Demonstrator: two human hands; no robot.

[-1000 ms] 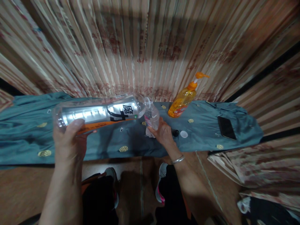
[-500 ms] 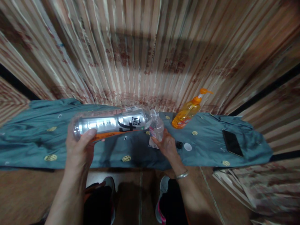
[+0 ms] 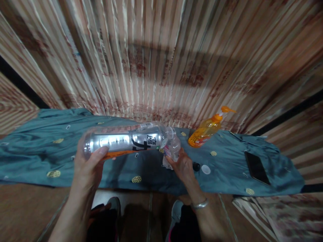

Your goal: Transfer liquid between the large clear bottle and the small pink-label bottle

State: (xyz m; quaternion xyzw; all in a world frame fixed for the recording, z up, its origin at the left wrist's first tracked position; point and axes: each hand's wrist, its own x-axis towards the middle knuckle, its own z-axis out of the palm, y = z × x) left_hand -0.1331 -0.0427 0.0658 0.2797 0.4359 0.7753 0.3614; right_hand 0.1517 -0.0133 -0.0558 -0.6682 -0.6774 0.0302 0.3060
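A large clear plastic bottle (image 3: 126, 141) with a silver and orange label lies nearly level in the air, its neck end to the right. My left hand (image 3: 92, 161) is closed round its base end. A small clear plastic bottle (image 3: 173, 146) is gripped by my right hand (image 3: 183, 164), its mouth up. The big bottle's mouth meets the small one's neck; whether liquid passes between them I cannot tell. Below the small bottle a crumpled pale piece (image 3: 167, 163) lies on the cloth, partly hidden.
An orange pump bottle (image 3: 204, 132) stands behind my right hand. A black cap (image 3: 196, 166) and a white round lid (image 3: 206, 169) lie to its right, then a dark phone (image 3: 256, 167). A green patterned cloth (image 3: 121, 171) covers the surface; corrugated cardboard (image 3: 151, 67) rises behind.
The whole scene sits slightly lower and further right in the picture as the camera has shifted. Both hands keep their hold, and the two bottles stay mouth to mouth.
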